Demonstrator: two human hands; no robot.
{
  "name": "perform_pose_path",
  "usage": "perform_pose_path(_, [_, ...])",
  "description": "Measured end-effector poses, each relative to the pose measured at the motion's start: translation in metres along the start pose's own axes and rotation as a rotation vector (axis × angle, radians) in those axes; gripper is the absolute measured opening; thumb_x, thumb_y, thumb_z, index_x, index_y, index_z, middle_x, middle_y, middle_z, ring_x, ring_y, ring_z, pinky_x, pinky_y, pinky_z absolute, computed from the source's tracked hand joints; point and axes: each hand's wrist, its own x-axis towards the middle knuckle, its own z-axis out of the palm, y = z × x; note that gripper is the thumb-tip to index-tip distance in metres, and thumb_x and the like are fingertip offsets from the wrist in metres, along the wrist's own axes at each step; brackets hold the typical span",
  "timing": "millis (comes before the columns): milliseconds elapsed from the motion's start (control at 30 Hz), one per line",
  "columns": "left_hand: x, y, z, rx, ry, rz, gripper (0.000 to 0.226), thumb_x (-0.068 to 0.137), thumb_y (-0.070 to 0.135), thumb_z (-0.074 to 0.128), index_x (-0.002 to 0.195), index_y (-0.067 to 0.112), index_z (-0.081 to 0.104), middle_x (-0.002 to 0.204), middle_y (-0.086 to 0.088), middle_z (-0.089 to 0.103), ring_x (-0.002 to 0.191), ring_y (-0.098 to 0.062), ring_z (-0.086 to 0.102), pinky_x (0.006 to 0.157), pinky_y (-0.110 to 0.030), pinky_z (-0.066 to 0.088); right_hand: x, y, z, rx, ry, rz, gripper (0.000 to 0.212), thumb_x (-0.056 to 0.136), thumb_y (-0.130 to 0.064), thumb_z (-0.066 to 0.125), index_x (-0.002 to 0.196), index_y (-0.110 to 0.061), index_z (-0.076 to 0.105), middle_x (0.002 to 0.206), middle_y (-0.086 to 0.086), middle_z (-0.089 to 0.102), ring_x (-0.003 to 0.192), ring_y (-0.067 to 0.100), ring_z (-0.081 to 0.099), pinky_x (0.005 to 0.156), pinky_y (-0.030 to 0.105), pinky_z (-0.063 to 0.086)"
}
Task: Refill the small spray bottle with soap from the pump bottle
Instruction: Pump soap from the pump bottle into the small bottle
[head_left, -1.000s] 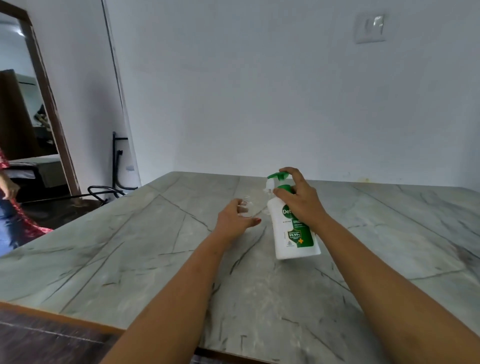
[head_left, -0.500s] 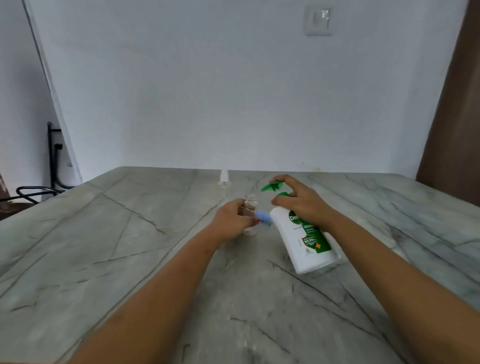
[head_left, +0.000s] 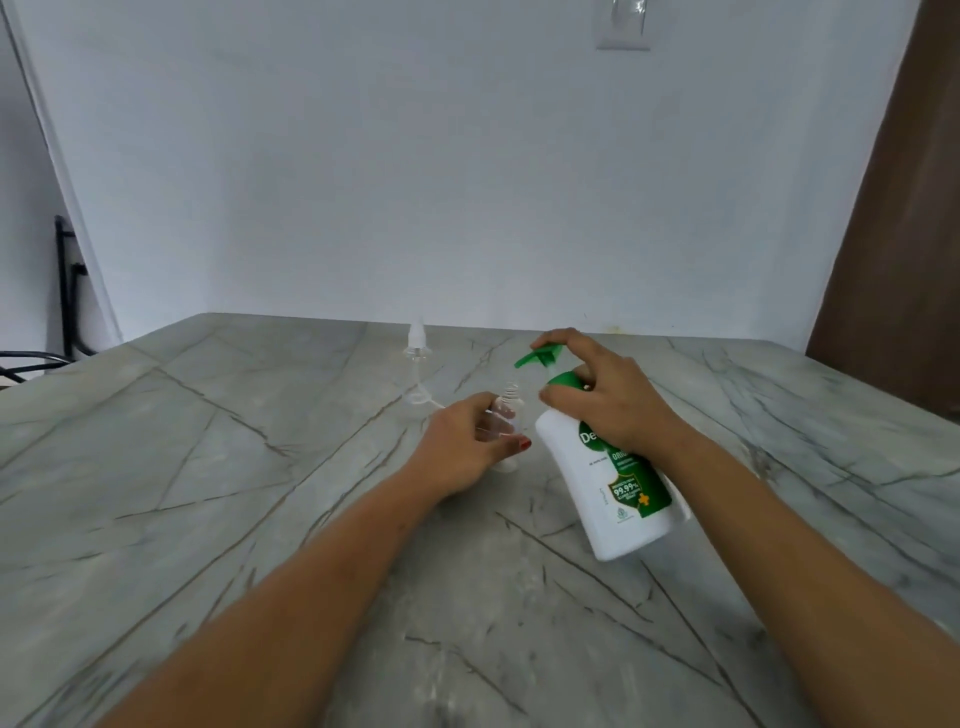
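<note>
A small clear spray bottle (head_left: 505, 422) stands uncapped on the marble table (head_left: 260, 467), and my left hand (head_left: 462, 447) grips its body. A white pump bottle (head_left: 608, 493) with a green label and green pump head (head_left: 537, 357) leans to the left, its nozzle just above and to the right of the small bottle's open neck. My right hand (head_left: 602, 400) holds the pump bottle's neck, with the forefinger lying on top of the pump head. The spray cap with its dip tube (head_left: 417, 358) lies on the table behind the small bottle.
A white wall (head_left: 467, 182) closes the table's far edge, with a switch plate high up. A brown door panel (head_left: 904, 234) stands at the right. A black metal frame (head_left: 67, 291) shows at the far left beyond the table.
The view has swung right and closer. The pump bottle has tilted from upright to leaning left, its nozzle now near the small bottle's neck. My left hand keeps holding the small bottle.
</note>
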Motion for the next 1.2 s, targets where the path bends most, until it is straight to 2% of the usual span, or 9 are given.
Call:
perform_pose_path(200, [-0.002, 0.001, -0.001, 0.055, 0.057, 0.003, 0.036, 0.077, 0.037, 0.073, 0.106, 0.024, 0.056, 0.096, 0.009, 0.062, 0.079, -0.002, 0.058, 0.059, -0.004, 0.040, 0.001, 0.001, -0.005, -0.034, 0.195, -0.200, 0.041, 0.085, -0.016, 0.060, 0.118, -0.037, 0.046, 0.062, -0.004, 0.056, 0.051, 0.006, 0.053, 0.049, 0.016, 0.044])
perform_pose_path(300, [-0.003, 0.002, -0.001, 0.064, 0.082, 0.019, 0.037, 0.076, 0.036, 0.074, 0.106, 0.019, 0.057, 0.096, 0.006, 0.063, 0.082, -0.006, 0.060, 0.062, -0.006, 0.041, 0.001, 0.007, -0.005, -0.107, 0.178, -0.193, 0.050, 0.082, -0.041, 0.059, 0.125, -0.042, 0.034, 0.074, -0.006, 0.060, 0.058, 0.006, 0.058, 0.055, 0.023, 0.050])
perform_pose_path(400, [-0.003, -0.001, -0.001, 0.060, 0.087, 0.063, 0.039, 0.075, 0.036, 0.075, 0.104, 0.016, 0.059, 0.094, 0.004, 0.065, 0.084, -0.010, 0.063, 0.064, -0.009, 0.045, -0.001, 0.006, 0.002, -0.301, 0.048, -0.089, 0.078, 0.066, -0.069, 0.064, 0.129, -0.048, 0.023, 0.085, -0.011, 0.060, 0.067, 0.008, 0.060, 0.061, 0.028, 0.051])
perform_pose_path(500, [-0.003, -0.002, -0.001, 0.075, 0.086, 0.084, 0.042, 0.075, 0.037, 0.075, 0.106, 0.014, 0.059, 0.097, 0.003, 0.064, 0.082, -0.010, 0.063, 0.066, -0.012, 0.049, -0.004, 0.001, 0.013, -0.369, -0.063, -0.069, 0.078, 0.066, -0.054, 0.070, 0.129, -0.045, 0.024, 0.091, -0.009, 0.060, 0.071, 0.007, 0.059, 0.063, 0.030, 0.053])
perform_pose_path(567, [-0.002, -0.002, 0.001, 0.077, 0.083, 0.090, 0.044, 0.075, 0.037, 0.074, 0.108, 0.013, 0.058, 0.101, 0.001, 0.065, 0.083, -0.012, 0.062, 0.070, -0.016, 0.051, -0.004, -0.002, 0.017, -0.351, -0.054, -0.095, 0.074, 0.066, -0.048, 0.065, 0.129, -0.041, 0.026, 0.089, -0.009, 0.059, 0.069, 0.007, 0.058, 0.061, 0.031, 0.053])
perform_pose_path(667, [-0.003, 0.000, 0.001, 0.085, 0.088, 0.079, 0.045, 0.075, 0.038, 0.074, 0.110, 0.014, 0.058, 0.105, -0.002, 0.066, 0.085, -0.013, 0.062, 0.073, -0.019, 0.052, -0.003, -0.003, 0.018, -0.359, -0.021, -0.093, 0.074, 0.062, -0.052, 0.057, 0.129, -0.040, 0.027, 0.086, -0.010, 0.058, 0.066, 0.006, 0.057, 0.057, 0.026, 0.050])
perform_pose_path(833, [-0.005, 0.000, -0.001, 0.114, 0.128, 0.067, 0.037, 0.077, 0.032, 0.073, 0.105, 0.013, 0.058, 0.103, -0.005, 0.066, 0.082, -0.012, 0.060, 0.064, -0.009, 0.045, -0.006, 0.000, 0.015, -0.466, -0.038, -0.127, 0.082, 0.064, -0.063, 0.067, 0.131, -0.045, 0.024, 0.097, -0.014, 0.057, 0.072, 0.007, 0.057, 0.059, 0.023, 0.048])
perform_pose_path(1033, [-0.004, 0.001, -0.001, 0.131, 0.137, 0.043, 0.043, 0.077, 0.038, 0.073, 0.108, 0.012, 0.057, 0.105, -0.006, 0.066, 0.081, -0.012, 0.058, 0.066, -0.012, 0.044, -0.006, 0.003, 0.014, -0.575, -0.024, -0.151, 0.082, 0.061, -0.055, 0.065, 0.129, -0.047, 0.021, 0.097, -0.007, 0.060, 0.077, 0.015, 0.057, 0.062, 0.031, 0.054])
perform_pose_path(1200, [-0.002, 0.001, -0.001, 0.146, 0.116, 0.033, 0.044, 0.076, 0.042, 0.072, 0.107, 0.015, 0.056, 0.108, -0.004, 0.066, 0.083, -0.011, 0.057, 0.070, -0.016, 0.044, -0.006, 0.004, 0.015, -0.647, -0.008, -0.194, 0.080, 0.064, -0.055, 0.064, 0.132, -0.042, 0.023, 0.098, -0.007, 0.059, 0.078, 0.015, 0.055, 0.062, 0.024, 0.051])
